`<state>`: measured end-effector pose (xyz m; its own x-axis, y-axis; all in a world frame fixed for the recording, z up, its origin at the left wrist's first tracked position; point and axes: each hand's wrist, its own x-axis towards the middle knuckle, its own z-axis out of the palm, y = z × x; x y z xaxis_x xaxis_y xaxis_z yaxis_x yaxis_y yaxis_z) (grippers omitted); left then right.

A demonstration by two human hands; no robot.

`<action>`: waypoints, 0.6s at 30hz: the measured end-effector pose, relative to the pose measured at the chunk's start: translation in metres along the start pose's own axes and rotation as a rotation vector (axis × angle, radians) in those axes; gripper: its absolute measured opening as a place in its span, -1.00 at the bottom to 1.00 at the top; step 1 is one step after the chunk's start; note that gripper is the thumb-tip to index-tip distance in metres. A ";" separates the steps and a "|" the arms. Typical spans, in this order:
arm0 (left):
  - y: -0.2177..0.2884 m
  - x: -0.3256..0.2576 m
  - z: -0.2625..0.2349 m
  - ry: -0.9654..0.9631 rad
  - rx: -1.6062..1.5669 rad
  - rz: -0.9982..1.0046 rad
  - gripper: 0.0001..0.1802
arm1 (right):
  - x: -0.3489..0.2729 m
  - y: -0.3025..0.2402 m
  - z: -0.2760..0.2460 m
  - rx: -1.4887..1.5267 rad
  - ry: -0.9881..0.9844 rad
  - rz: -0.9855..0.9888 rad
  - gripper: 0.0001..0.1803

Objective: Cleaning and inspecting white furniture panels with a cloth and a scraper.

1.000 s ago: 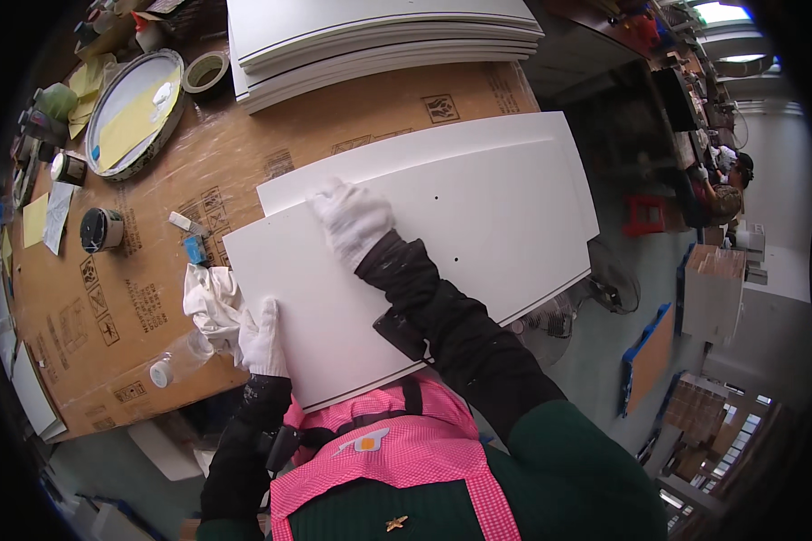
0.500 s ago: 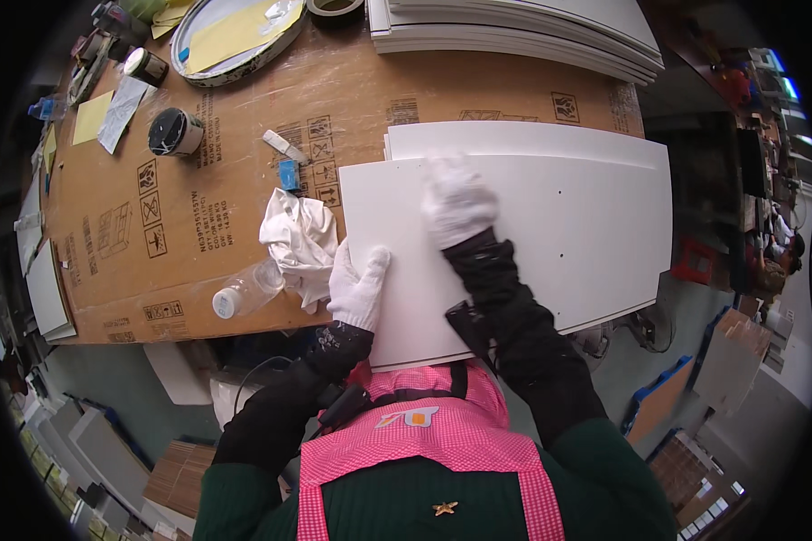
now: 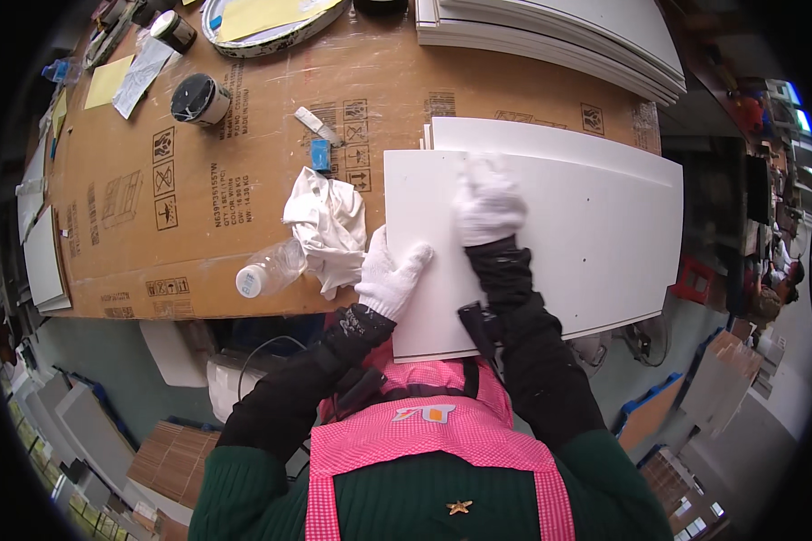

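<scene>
A white panel (image 3: 559, 270) lies on the table's near edge, with another white panel (image 3: 532, 135) showing beneath its far side. My left hand (image 3: 391, 275), in a white glove, rests at the panel's left edge with its thumb spread onto the top face. My right hand (image 3: 490, 203), also gloved in white, presses on the upper left part of the panel. It is bunched and blurred by motion; whatever lies under its fingers is hidden. Left of the panel are a crumpled white cloth (image 3: 325, 221) and a clear plastic bottle (image 3: 269, 269) lying on its side.
A blue block (image 3: 320, 155) and a small white stick-like piece (image 3: 316, 124) lie beyond the cloth. Further left stands a dark-topped tub (image 3: 200, 99). A stack of white panels (image 3: 550, 45) sits at the back right. Cardboard (image 3: 271, 171) covers the table.
My view has shifted, so the table things appear further right. The gap between the panel and the cloth looks slightly wider. My right hand is blurred on the panel in both frames.
</scene>
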<state>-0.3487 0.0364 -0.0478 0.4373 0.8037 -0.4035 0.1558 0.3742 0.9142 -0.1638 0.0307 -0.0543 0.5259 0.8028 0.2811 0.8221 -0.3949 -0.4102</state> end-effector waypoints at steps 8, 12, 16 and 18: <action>-0.004 -0.002 -0.010 0.025 -0.009 -0.012 -0.34 | 0.016 0.012 -0.030 0.193 0.046 0.175 -0.63; 0.002 -0.001 -0.001 0.006 -0.044 0.019 -0.35 | -0.002 0.060 -0.022 -0.251 0.158 0.114 -0.61; -0.022 0.004 -0.008 0.030 0.045 0.060 -0.38 | -0.002 -0.069 0.007 0.041 -0.189 -0.154 -0.41; -0.009 0.004 -0.005 0.076 0.248 0.082 -0.41 | 0.002 -0.074 -0.002 0.095 -0.263 -0.216 -0.42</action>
<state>-0.3529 0.0380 -0.0580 0.3914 0.8624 -0.3212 0.3386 0.1896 0.9216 -0.2235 0.0610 -0.0218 0.2574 0.9557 0.1427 0.8779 -0.1696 -0.4478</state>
